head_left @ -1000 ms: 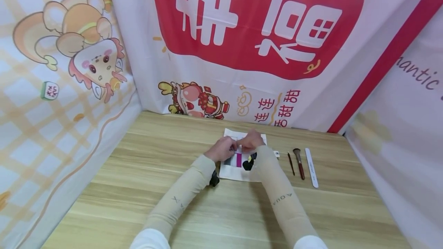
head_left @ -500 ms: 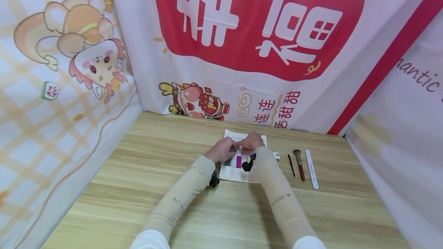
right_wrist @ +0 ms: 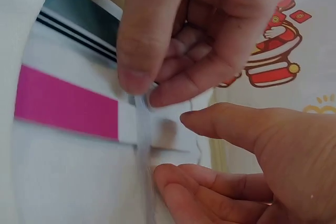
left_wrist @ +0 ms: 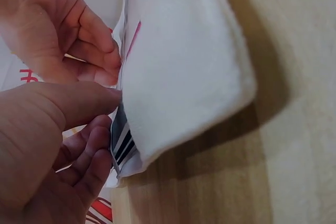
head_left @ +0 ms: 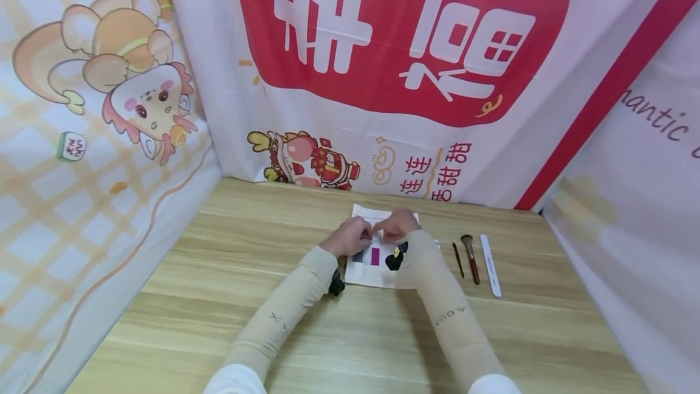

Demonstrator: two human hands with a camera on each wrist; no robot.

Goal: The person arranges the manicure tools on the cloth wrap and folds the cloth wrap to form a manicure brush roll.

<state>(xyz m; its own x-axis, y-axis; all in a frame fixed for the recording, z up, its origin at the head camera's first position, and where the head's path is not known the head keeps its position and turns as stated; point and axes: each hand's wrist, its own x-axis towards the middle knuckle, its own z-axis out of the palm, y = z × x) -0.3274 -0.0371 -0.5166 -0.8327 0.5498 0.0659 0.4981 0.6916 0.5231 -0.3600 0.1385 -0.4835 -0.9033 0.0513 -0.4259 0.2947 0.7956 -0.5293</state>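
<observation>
In the head view, both hands are over a white padded cloth (head_left: 363, 276). On it lies a white printed strip with a magenta block (right_wrist: 68, 103) and a dark grey block (right_wrist: 86, 11). My left hand (head_left: 350, 237) pinches a narrow translucent strip (right_wrist: 143, 135) between thumb and forefinger, seen in the right wrist view; this strip crosses the white end beyond the magenta block. My right hand (head_left: 397, 224) is close beside it, thumb and fingers parted, its fingertips near the strip. Whether they touch it I cannot tell. In the left wrist view, the cloth's edge (left_wrist: 194, 66) hides part of the print.
Right of the cloth, a thin brown stick (head_left: 458, 259), a soft brush (head_left: 471, 260) and a flat white file-like stick (head_left: 490, 265) lie on the wooden table (head_left: 262, 224). Printed fabric (head_left: 306, 102) hangs behind and at both sides. Black devices sit by both wrists.
The right hand's fingers have parted and drawn slightly away from the left hand's. The left hand keeps its place on the strip. The head view has shifted slightly.
</observation>
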